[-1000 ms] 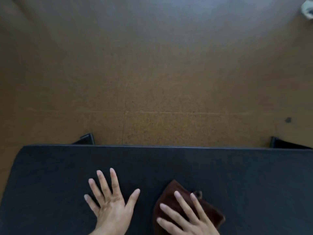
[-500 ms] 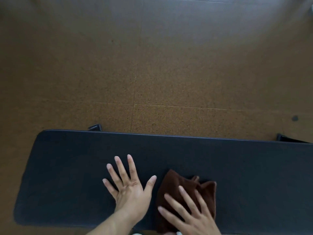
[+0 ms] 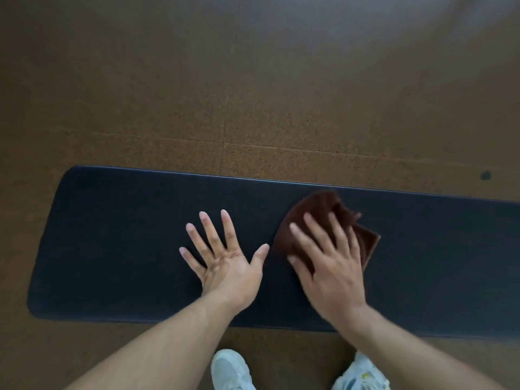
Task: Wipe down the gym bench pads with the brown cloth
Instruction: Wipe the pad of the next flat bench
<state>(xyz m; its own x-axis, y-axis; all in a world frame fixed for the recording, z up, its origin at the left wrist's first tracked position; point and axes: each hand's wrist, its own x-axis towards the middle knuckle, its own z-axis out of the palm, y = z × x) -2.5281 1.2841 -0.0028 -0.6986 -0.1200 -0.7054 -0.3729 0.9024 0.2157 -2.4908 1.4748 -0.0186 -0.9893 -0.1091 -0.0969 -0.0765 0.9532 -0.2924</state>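
A long black bench pad (image 3: 112, 235) runs across the view from left to right, its rounded left end in sight. A crumpled brown cloth (image 3: 318, 209) lies on the pad right of centre, near the far edge. My right hand (image 3: 329, 271) presses down flat on the cloth with fingers spread and covers its near part. Beside it, my left hand (image 3: 225, 263) rests palm down on the bare pad, fingers splayed, holding nothing. A narrow gap separates the left thumb from the cloth.
Brown speckled floor surrounds the bench, with tile seams beyond the far edge and a small dark spot (image 3: 486, 175) at the right. My two light-coloured shoes (image 3: 230, 370) (image 3: 363, 372) stand on the floor just in front of the pad's near edge.
The view has pulled back, so the whole width of the pad and my shoes now show. My right hand has pushed the cloth away toward the far edge; the left hand stays planted.
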